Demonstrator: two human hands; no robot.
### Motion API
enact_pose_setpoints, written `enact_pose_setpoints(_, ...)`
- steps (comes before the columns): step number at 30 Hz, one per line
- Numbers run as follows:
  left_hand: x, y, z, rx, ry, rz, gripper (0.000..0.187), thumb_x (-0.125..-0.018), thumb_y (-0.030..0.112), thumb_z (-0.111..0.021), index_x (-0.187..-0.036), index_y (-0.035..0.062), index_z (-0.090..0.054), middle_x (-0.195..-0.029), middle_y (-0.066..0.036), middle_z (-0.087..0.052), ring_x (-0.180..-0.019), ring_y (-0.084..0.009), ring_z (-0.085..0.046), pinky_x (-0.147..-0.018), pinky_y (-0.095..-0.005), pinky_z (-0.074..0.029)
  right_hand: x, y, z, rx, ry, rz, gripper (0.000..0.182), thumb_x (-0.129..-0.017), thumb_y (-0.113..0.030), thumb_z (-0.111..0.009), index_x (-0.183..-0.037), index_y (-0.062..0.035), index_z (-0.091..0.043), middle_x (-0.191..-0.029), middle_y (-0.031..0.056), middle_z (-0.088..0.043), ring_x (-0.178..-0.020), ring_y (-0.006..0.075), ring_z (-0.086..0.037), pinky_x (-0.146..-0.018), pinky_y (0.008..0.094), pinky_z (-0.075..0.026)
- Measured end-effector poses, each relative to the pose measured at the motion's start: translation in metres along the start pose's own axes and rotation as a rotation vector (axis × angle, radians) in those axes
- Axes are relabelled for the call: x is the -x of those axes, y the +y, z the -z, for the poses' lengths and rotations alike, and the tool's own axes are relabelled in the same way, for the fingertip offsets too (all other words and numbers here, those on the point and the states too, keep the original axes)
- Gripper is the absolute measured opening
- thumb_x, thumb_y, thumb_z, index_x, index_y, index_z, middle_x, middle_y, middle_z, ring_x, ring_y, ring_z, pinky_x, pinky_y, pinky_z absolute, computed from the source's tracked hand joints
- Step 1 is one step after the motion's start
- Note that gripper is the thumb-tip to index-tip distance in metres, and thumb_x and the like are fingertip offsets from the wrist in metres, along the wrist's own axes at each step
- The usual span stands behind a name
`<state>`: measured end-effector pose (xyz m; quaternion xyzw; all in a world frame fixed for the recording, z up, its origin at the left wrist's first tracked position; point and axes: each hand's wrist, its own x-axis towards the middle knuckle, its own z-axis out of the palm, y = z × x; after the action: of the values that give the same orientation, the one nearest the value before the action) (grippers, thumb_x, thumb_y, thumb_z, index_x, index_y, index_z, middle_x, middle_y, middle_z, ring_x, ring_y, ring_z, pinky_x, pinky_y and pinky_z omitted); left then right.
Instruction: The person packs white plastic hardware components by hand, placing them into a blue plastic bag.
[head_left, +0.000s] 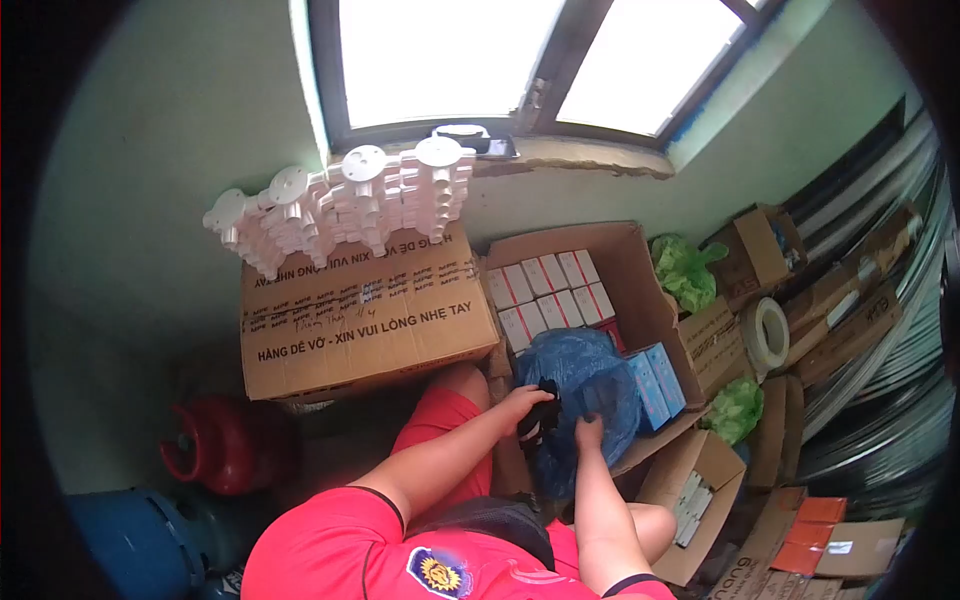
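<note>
Bag [575, 352], blue plastic, is slumping against the right hand [590, 434], grip unclear; left hand [524, 402] is holding a black item [541, 412]; bunched folds are probably offering best hold on light-looking, likely slippery film.

Large brown cardboard carton [400, 352] with black lettering, white plastic round-topped fittings [369, 195] crowded atop it, red metal cylinder [240, 450], blue metal cylinder [130, 540] near it, 2 crumpled green plastic bags [685, 278], pale ring-shaped roll [751, 345] near both, coiled grey tubing [900, 410] at right
</note>
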<state>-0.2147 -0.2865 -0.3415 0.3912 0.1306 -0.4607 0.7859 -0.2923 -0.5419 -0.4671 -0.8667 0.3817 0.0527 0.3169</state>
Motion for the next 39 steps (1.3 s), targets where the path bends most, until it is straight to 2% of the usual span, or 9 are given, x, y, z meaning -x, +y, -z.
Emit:
enact_pose_setpoints(4, 0.001, 0.001, -0.005, 0.021, 0.024, -0.014, 0.027, -0.094, 0.025, -0.066, -0.113, 0.0066, -0.060, -0.094, -0.012, -0.068, -0.079, -0.0263, -0.069, -0.063, -0.0425, -0.057, 0.018, -0.014, 0.000, 0.066, 0.057, -0.028, 0.079, -0.080, -0.030, -0.080, -0.149, -0.0116, -0.046, -0.153, 0.0326, -0.037, -0.143, 0.0479, -0.037, -0.114, 0.0538, -0.038)
enact_pose_setpoints(7, -0.004, -0.002, -0.001, -0.002, 0.023, 0.002, 0.030, -0.094, 0.025, -0.066, -0.117, 0.0070, -0.059, -0.095, -0.013, -0.067, -0.080, -0.0264, -0.069, -0.060, -0.0455, -0.057, 0.016, 0.015, -0.026, 0.172, -0.174, -0.003, 0.082, -0.079, -0.029, -0.082, -0.150, -0.0155, -0.043, -0.159, 0.0308, -0.027, -0.145, 0.0483, -0.034, -0.117, 0.0545, -0.035)
enact_pose_setpoints(17, -0.010, -0.011, 0.006, -0.001, -0.081, 0.055, 0.034, -0.096, 0.025, -0.065, -0.126, 0.0097, -0.059, -0.109, -0.012, -0.067, -0.094, -0.0291, -0.068, -0.071, -0.0509, -0.060, 0.023, -0.070, -0.002, -0.032, 0.232, 0.102, 0.093, -0.078, -0.030, -0.086, -0.155, -0.0199, -0.036, -0.166, 0.0262, -0.012, -0.151, 0.0484, -0.019, -0.123, 0.0543, -0.023)
enact_pose_setpoints(23, -0.018, -0.008, 0.006, -0.011, -0.010, -0.211, 0.029, -0.094, 0.026, -0.067, -0.116, 0.0083, -0.060, -0.097, -0.009, -0.067, -0.082, -0.0235, -0.068, -0.060, -0.0452, -0.058, -0.032, -0.091, -0.049, 0.841, -0.667, 0.351, 0.083, -0.086, -0.022, -0.073, -0.157, -0.0044, -0.036, -0.167, 0.0194, -0.024, -0.156, 0.0426, -0.012, -0.127, 0.0517, -0.014)
enact_pose_setpoints(28, -0.014, 0.013, -0.006, -0.130, 0.113, -0.357, 0.023, -0.095, 0.018, -0.061, -0.114, 0.0057, -0.061, -0.101, -0.007, -0.068, -0.088, -0.0203, -0.069, -0.077, -0.0346, -0.056, -0.058, -0.084, -0.011, 0.162, -0.069, 0.345, 0.066, -0.084, -0.037, -0.075, -0.139, -0.0034, -0.057, -0.138, 0.0238, -0.059, -0.131, 0.0423, -0.053, -0.113, 0.0473, -0.041)
enact_pose_setpoints(30, -0.018, 0.009, 0.004, -0.140, 0.152, -0.429, 0.021, -0.095, 0.017, -0.061, -0.112, 0.0054, -0.061, -0.099, -0.005, -0.067, -0.086, -0.0195, -0.067, -0.076, -0.0348, -0.056, -0.099, -0.060, -0.013, -0.247, 0.024, 0.231, 0.065, -0.091, -0.046, -0.067, -0.139, -0.0041, -0.058, -0.147, 0.0224, -0.054, -0.137, 0.0400, -0.049, -0.114, 0.0459, -0.040)
enact_pose_setpoints(32, -0.026, 0.009, 0.014, -0.166, 0.198, -0.491, 0.020, -0.094, 0.017, -0.062, -0.111, 0.0058, -0.061, -0.098, -0.004, -0.065, -0.086, -0.0188, -0.066, -0.074, -0.0349, -0.055, -0.114, -0.061, 0.033, -0.090, 0.037, 0.260, 0.062, -0.096, -0.050, -0.058, -0.141, -0.0070, -0.057, -0.150, 0.0198, -0.052, -0.140, 0.0396, -0.047, -0.115, 0.0451, -0.039)
enact_pose_setpoints(35, -0.024, 0.018, -0.003, -0.297, 0.301, -0.630, 0.019, -0.094, 0.015, -0.063, -0.110, 0.0056, -0.059, -0.094, -0.002, -0.062, -0.083, -0.0168, -0.064, -0.074, -0.0349, -0.055, -0.110, -0.026, 0.011, -0.113, 0.049, 0.161, 0.060, -0.098, -0.050, -0.053, -0.142, -0.0098, -0.057, -0.151, 0.0169, -0.052, -0.141, 0.0377, -0.046, -0.117, 0.0447, -0.037)
enact_pose_setpoints(39, -0.036, 0.017, -0.003, -1.657, 0.687, -1.105, 0.080, -0.076, 0.038, -0.090, -0.129, -0.0082, -0.050, -0.136, -0.028, -0.047, -0.123, -0.0438, -0.052, -0.106, -0.0531, -0.043, -0.102, -0.010, 0.001, -0.097, 0.090, 0.095, 0.056, -0.100, -0.048, -0.048, -0.143, -0.0133, -0.058, -0.154, 0.0137, -0.050, -0.141, 0.0349, -0.046, -0.118, 0.0447, -0.036)
